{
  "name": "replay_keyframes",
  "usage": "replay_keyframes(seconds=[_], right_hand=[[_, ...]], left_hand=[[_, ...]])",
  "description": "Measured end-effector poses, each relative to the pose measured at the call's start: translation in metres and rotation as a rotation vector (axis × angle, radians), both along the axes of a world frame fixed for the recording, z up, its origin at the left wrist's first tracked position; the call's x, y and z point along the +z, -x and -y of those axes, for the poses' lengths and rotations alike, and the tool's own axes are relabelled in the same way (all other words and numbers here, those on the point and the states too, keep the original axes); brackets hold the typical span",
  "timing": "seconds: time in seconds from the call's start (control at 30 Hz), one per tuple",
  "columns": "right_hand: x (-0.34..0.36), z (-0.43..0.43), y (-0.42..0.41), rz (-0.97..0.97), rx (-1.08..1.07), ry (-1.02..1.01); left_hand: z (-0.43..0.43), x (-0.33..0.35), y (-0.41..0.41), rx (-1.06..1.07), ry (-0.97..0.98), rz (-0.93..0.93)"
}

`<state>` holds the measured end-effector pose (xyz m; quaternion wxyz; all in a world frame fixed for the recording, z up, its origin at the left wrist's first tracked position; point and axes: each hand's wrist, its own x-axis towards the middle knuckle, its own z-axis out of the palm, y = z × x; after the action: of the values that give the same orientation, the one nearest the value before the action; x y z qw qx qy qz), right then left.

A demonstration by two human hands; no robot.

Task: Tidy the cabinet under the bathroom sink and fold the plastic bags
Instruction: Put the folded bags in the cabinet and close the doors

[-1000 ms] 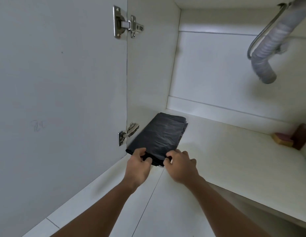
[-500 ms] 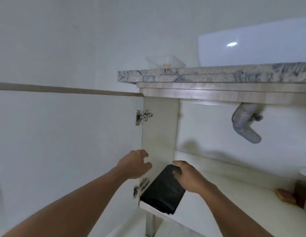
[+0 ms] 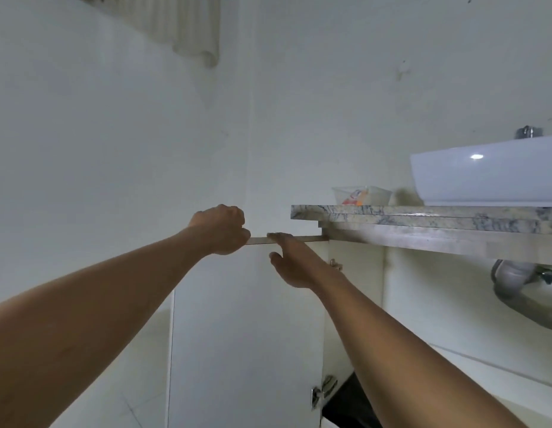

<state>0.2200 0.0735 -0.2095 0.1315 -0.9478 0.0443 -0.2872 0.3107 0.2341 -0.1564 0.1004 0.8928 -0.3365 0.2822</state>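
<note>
One folded black plastic bag [image 3: 345, 403] on cabinet floor [image 3: 472, 378], front-left corner, just inside door hinge, partly hidden behind right forearm. One open cabinet door [image 3: 247, 335], white, swung out left; two metal hinges, upper [image 3: 336, 264] mostly hidden, lower [image 3: 322, 392] beside bag. Left hand [image 3: 220, 228] at door's top edge, grip curled closed over it. Right hand [image 3: 291, 261] flat against door near top edge, fingers [image 3: 276, 236] spread apart, holding nothing. One grey drain pipe [image 3: 521, 291] under marbled surface [image 3: 423, 216]. On surface: one white basin [image 3: 484, 174], one clear plastic tub [image 3: 361, 195] near left edge. One tap [image 3: 527, 131] behind basin.
</note>
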Motion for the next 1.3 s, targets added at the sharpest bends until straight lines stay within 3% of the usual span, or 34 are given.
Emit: replay_keyframes(seconds=[0.13,0.3,0.53,0.7,0.8,0.97,1.03,1.17,1.3], right_hand=[[0.003,-0.034,-0.012,-0.078,0.071,-0.020],[0.002,-0.034,0.009,-0.050,0.068,-0.051],[0.008,0.010,0.074,-0.232,0.022,-0.173],[0.011,0.039,0.123,-0.213,-0.010,-0.554],[0.018,0.060,0.164,-0.146,-0.006,-0.735],[0.042,0.100,0.219,-0.061,-0.257,-0.758],[0.051,0.113,0.240,-0.092,-0.318,-0.717],[0.060,0.125,0.267,-0.098,-0.446,-0.295],[0.047,0.135,0.263,-0.031,-0.630,0.097]], left_hand=[[-0.029,0.003,0.000,-0.056,-0.037,-0.181],[-0.028,0.013,0.023,-0.106,-0.120,-0.230],[-0.005,0.042,0.070,-0.298,-0.039,-0.534],[0.035,0.038,0.116,-0.569,0.050,-0.778],[0.069,0.030,0.141,-0.696,0.071,-0.778],[0.127,-0.003,0.180,-0.866,0.063,-0.654],[0.148,-0.016,0.190,-0.906,0.075,-0.609],[0.182,-0.028,0.193,-0.923,0.100,-0.438],[0.205,-0.039,0.187,-1.001,0.118,-0.391]])
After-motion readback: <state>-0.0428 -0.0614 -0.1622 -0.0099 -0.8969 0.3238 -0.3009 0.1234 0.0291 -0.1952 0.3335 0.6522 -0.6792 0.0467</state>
